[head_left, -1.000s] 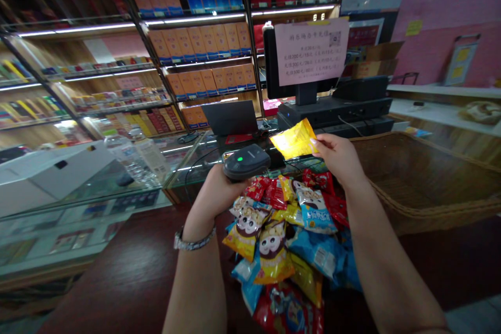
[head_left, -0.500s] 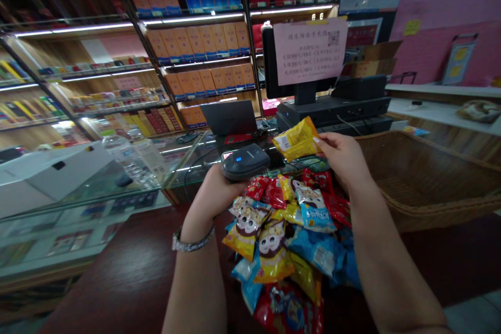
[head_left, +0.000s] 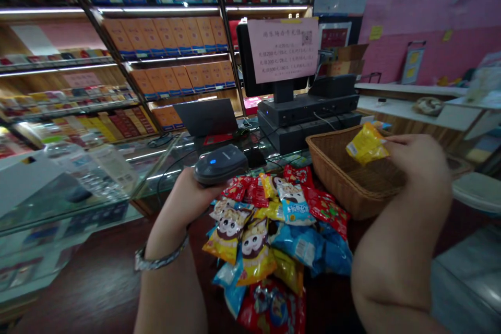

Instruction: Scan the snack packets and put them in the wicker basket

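Snack packets [head_left: 279, 240] on the table [head_left: 97, 266], basket [head_left: 338, 188] to their right, monitor [head_left: 245, 62] behind.

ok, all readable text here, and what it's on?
"游乐场办卡充值": heading, pink sign on monitor
"充值200元": same sign
"充值300元": same sign
"充值500元": same sign
Rest of sign: too blurred to quote.
Scanner, yellow packet, snack bags, orange boxes: print too small or blurred.
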The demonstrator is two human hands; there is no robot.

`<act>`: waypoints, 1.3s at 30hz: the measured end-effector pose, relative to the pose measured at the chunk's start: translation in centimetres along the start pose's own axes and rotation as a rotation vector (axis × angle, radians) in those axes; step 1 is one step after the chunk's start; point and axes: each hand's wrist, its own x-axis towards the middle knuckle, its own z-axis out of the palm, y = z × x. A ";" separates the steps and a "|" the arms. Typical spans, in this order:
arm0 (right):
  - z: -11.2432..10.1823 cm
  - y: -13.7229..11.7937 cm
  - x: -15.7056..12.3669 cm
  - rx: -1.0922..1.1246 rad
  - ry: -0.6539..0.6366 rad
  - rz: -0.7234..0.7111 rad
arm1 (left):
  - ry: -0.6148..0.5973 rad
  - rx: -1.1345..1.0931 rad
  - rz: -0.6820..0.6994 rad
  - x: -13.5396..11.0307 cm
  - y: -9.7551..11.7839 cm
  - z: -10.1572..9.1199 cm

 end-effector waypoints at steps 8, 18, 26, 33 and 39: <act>0.6 -3.1 -0.6 0.032 -0.210 0.042 | 0.027 0.035 -0.023 -0.1 -0.1 -0.1; 7.3 -13.6 -5.2 0.023 -1.141 -0.448 | -0.097 0.124 -0.045 -0.1 1.2 -0.2; 12.3 -15.2 -7.1 -0.355 -1.190 -0.392 | -0.152 0.130 -0.060 -0.3 1.1 -0.3; 12.8 -14.4 -6.5 -0.235 -1.381 -0.377 | -0.170 0.126 -0.059 -0.2 1.0 0.0; 10.3 -13.4 -5.3 0.085 -1.302 -0.360 | -0.198 0.082 -0.034 0.0 0.7 0.4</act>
